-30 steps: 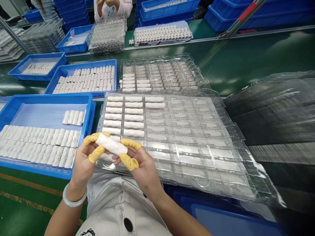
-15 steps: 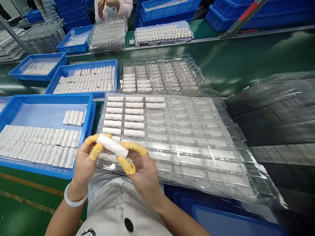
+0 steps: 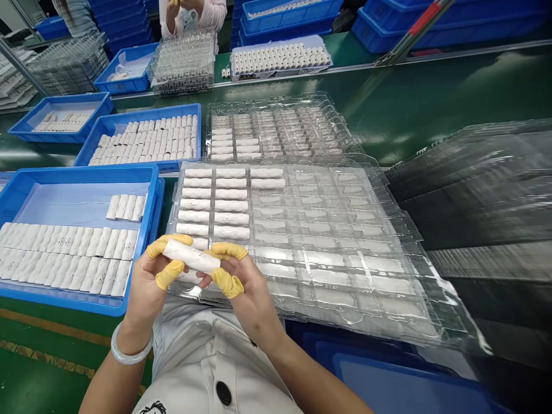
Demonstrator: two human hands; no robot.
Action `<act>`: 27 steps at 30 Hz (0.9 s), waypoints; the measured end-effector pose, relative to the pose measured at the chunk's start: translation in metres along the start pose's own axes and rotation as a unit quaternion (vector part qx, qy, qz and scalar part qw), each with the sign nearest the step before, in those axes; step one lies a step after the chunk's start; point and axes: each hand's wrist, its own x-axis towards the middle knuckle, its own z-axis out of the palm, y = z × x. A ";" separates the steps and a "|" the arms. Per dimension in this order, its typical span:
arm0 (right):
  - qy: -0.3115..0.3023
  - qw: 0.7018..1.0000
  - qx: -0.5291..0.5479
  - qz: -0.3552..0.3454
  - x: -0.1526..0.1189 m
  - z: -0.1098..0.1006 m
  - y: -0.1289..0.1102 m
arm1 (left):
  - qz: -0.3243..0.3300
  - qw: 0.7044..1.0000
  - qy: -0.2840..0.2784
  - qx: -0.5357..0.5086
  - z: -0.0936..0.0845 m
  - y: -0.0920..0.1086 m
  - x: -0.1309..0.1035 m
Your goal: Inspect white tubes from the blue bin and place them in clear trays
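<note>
A white cylindrical piece (image 3: pixel 192 256) with faint dark marks is held slantwise between my two hands. At its left end, my left hand (image 3: pixel 149 279) grips it with fingertips in yellow finger cots. My right hand (image 3: pixel 244 282), also in yellow cots, pinches its right end between thumb and fingers. Just beneath lies a clear plastic tray (image 3: pixel 310 241) with rows of slots. Similar white pieces (image 3: pixel 232 218) fill its left columns, and two sit at the top of the third column. My hands cover the tray's near left corner.
To the left, a blue bin (image 3: pixel 81 175) holds rows of white pieces. Farther back are another blue bin (image 3: pixel 200 132) and a second clear tray (image 3: pixel 276 129). Dark stacked sheets (image 3: pixel 483 190) stand at right. Across the green belt (image 3: pixel 431 92), a person in a pink top (image 3: pixel 211 17) works.
The white piece has turned slightly, showing faint dark marks. My right thumb has moved up against its right end. The whole view has shifted slightly.
</note>
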 end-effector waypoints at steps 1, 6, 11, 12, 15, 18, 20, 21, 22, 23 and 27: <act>-0.006 1.000 0.009 0.012 0.000 0.000 -0.001 | 0.002 1.000 -0.006 -0.003 -0.001 0.000 0.000; 0.059 0.995 -0.031 -0.070 -0.002 0.003 0.007 | -0.014 1.000 0.012 0.007 -0.001 -0.002 -0.001; 0.062 0.990 -0.060 -0.113 -0.002 0.005 0.009 | -0.005 1.000 0.009 0.011 0.000 -0.002 0.000; 0.060 0.991 -0.055 -0.107 -0.002 0.005 0.007 | -0.004 1.000 0.004 0.012 0.000 -0.002 0.000; 0.056 0.994 -0.040 -0.086 -0.002 0.004 0.003 | -0.004 1.000 -0.003 0.018 0.000 -0.001 0.000; 0.072 0.990 -0.051 -0.113 -0.004 0.003 0.004 | -0.001 1.000 -0.009 0.018 0.001 0.000 0.000; 0.092 0.979 -0.091 -0.158 -0.005 0.004 0.009 | -0.002 1.000 -0.005 0.014 0.002 -0.001 0.001; 0.103 0.971 -0.118 -0.182 -0.006 0.004 0.012 | -0.004 1.000 -0.003 0.012 0.002 -0.002 0.001; 0.115 0.961 -0.143 -0.205 -0.006 0.004 0.015 | -0.006 1.000 -0.002 0.008 0.003 -0.002 0.001; 0.124 0.952 -0.166 -0.224 -0.007 0.004 0.017 | -0.008 1.000 -0.003 0.004 0.003 -0.003 0.002; 0.132 0.937 -0.205 -0.251 -0.007 0.003 0.025 | -0.012 1.000 -0.010 -0.003 0.001 -0.004 0.002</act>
